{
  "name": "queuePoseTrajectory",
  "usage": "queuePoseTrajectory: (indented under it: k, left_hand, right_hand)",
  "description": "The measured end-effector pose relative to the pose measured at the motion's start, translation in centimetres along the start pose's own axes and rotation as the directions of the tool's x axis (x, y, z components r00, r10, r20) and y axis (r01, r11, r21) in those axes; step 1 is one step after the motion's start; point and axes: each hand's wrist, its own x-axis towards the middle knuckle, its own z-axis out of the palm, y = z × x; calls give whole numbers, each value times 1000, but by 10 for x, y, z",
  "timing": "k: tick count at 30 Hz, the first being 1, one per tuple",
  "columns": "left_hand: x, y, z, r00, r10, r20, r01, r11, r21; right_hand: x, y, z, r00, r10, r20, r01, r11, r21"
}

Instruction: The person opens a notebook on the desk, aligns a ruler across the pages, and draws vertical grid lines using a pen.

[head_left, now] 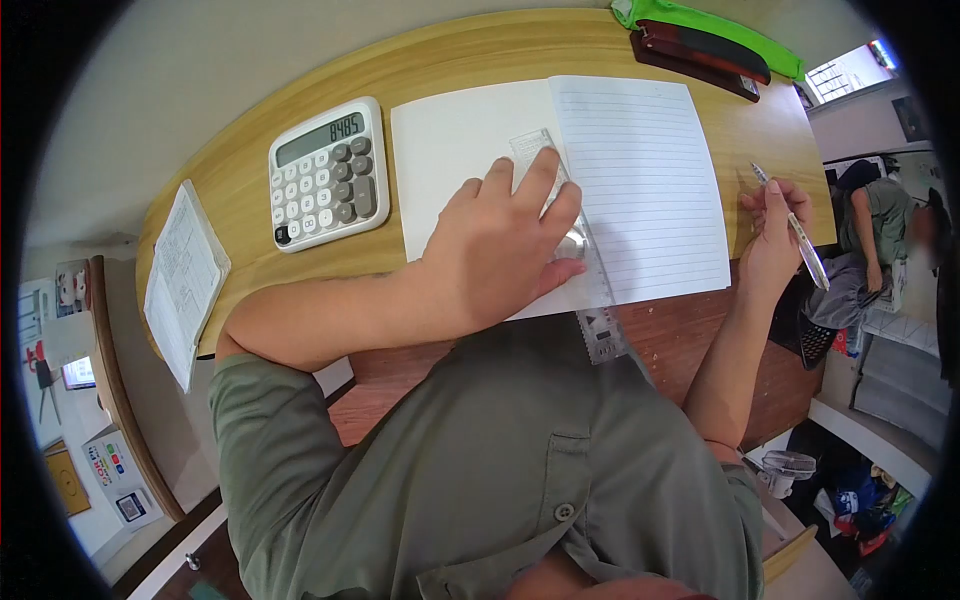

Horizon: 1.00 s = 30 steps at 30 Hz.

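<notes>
An open notebook (650, 180) lies on the wooden table, its left page blank and its right page lined. Across the left page, near the fold, a clear ruler (602, 335) runs at a slant and sticks out past the notebook's lower edge. My left hand (505, 240) rests on the ruler, fingers spread and pressing it against the page. To the right of the notebook, over the table's edge, my right hand (775, 230) holds a pen (805, 245) between thumb and fingers. The pen's tip points up and away from the paper.
A white calculator (325, 175) showing digits stands left of the notebook. Papers (185, 280) lie at the table's left edge. A dark red stapler (700, 55) and a green item (740, 32) are at the back right. Another person (880, 220) sits at the far right.
</notes>
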Motion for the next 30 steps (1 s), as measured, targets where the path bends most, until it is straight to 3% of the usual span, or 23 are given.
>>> queuePoseTrajectory:
  k: [25, 28, 30]
  left_hand:
    - [-4, -2, 3, 994, 56, 93, -54, 998, -31]
    - [-1, -2, -2, 990, 13, 138, -10, 1000, -23]
    - [0, -7, -6, 989, 40, 146, -36, 999, -26]
  right_hand:
    - [0, 6, -5, 1000, 8, -16, -8, 999, -40]
    - [4, 1, 1, 995, -22, -101, 34, 992, 120]
    - [9, 5, -6, 997, 2, -74, 10, 987, 158]
